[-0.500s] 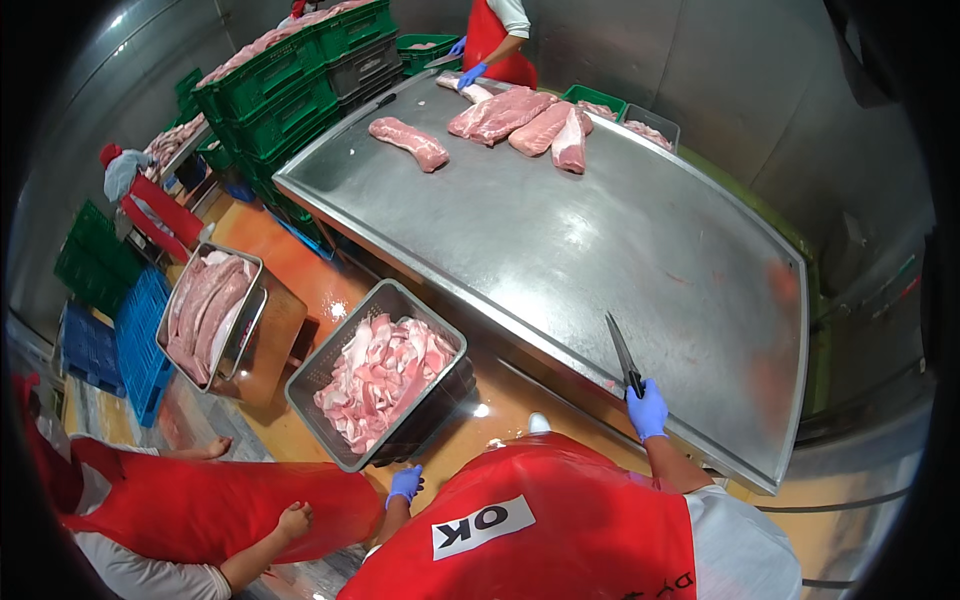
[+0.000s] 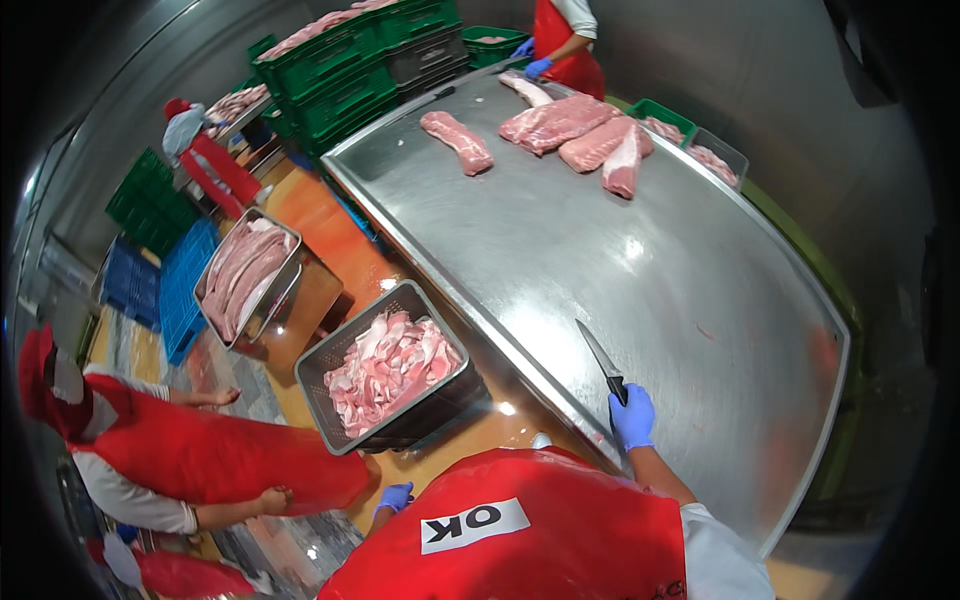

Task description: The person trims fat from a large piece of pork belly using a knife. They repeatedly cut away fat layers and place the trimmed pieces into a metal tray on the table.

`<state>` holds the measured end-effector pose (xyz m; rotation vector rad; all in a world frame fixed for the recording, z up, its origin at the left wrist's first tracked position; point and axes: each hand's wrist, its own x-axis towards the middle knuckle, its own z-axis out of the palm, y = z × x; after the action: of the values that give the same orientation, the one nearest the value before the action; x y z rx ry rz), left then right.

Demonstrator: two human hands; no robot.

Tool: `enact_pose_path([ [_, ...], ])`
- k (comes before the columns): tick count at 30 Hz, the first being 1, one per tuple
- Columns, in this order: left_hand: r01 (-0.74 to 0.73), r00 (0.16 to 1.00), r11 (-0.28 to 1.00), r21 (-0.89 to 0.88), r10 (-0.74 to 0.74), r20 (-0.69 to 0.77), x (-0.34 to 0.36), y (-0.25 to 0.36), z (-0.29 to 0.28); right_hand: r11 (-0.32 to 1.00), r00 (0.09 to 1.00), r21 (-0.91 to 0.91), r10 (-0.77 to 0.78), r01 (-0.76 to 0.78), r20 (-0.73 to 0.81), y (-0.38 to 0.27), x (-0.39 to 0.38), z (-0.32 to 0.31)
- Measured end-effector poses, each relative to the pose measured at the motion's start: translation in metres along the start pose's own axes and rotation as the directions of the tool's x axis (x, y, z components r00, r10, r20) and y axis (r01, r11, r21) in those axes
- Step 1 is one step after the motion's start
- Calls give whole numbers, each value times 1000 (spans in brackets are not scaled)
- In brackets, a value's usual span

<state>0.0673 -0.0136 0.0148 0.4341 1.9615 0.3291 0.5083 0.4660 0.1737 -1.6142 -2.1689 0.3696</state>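
My right hand [image 2: 632, 420], in a blue glove, is closed round the black handle of a long knife [image 2: 600, 352], held over the near edge of the steel table [image 2: 720, 330], blade pointing away from me. My gloved left hand [image 2: 395, 498] hangs low beside my red apron [image 2: 500, 560], below a grey crate [image 2: 440, 325] of pale meat trimmings [image 2: 385, 370]; its fingers are loosely bent, with nothing visible in them. Toward the table's far end lie a separate meat piece [image 2: 457, 142] and several larger pieces [image 2: 560, 125].
A co-worker in red [image 2: 230, 460] stands close on my left, another person [image 2: 180, 575] behind. A co-worker [image 2: 568, 70] is at the table's far end, another [image 2: 210, 165] farther left. A steel bin of meat [image 2: 310, 300], green crate stacks [image 2: 330, 90] and blue pallets [image 2: 185, 290] are around.
My view has shifted, so the table and crates sit farther right in the picture. The knife in my right hand now appears farther left. Another person has come into view at lower left.
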Motion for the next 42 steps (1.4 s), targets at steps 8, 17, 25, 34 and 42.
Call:
enact_pose_path([
  [8, 144, 924, 946, -290, -233, -302, -53, 60, 6, 978, 984, 118, -166, 173, -66, 7, 53, 35],
  [17, -200, 552, 979, 51, 156, -819, -47, 242, -41, 983, 992, 130, -127, 128, -22, 15, 59, 36],
  [25, -609, 420, 765, 211, 536, -732, 61, 498, -121, 998, 997, 0, 57, -57, 52, 17, 42, 13],
  [34, -555, 383, 600, 576, 800, -463, 249, 707, -186, 938, 932, -202, 318, -283, 173, -11, 57, 3],
  [42, -377, 343, 611, 696, 790, -508, 360, 866, -285, 878, 875, -340, 426, -338, 230, -25, 65, 1],
])
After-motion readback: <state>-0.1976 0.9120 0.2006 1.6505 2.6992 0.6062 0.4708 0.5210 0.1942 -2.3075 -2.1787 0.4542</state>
